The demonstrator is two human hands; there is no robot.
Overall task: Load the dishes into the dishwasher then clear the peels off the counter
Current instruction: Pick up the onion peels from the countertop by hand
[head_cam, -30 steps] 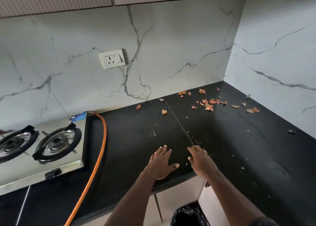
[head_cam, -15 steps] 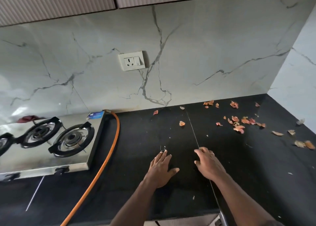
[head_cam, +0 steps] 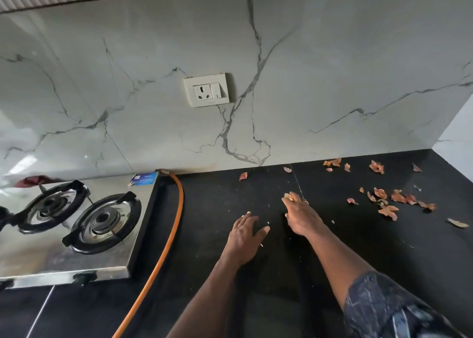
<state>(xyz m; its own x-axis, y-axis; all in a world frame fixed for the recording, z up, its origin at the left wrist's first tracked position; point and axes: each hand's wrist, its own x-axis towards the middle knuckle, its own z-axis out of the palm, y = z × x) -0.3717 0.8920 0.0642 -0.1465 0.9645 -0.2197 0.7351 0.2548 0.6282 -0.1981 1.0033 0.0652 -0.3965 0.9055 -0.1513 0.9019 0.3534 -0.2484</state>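
Right hand (head_cam: 299,217) further forward, on peel (head_cam: 289,196)

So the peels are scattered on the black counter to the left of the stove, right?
Not quite. The peels are scattered on the black counter to the right of the stove, not the left. The head view shows it.
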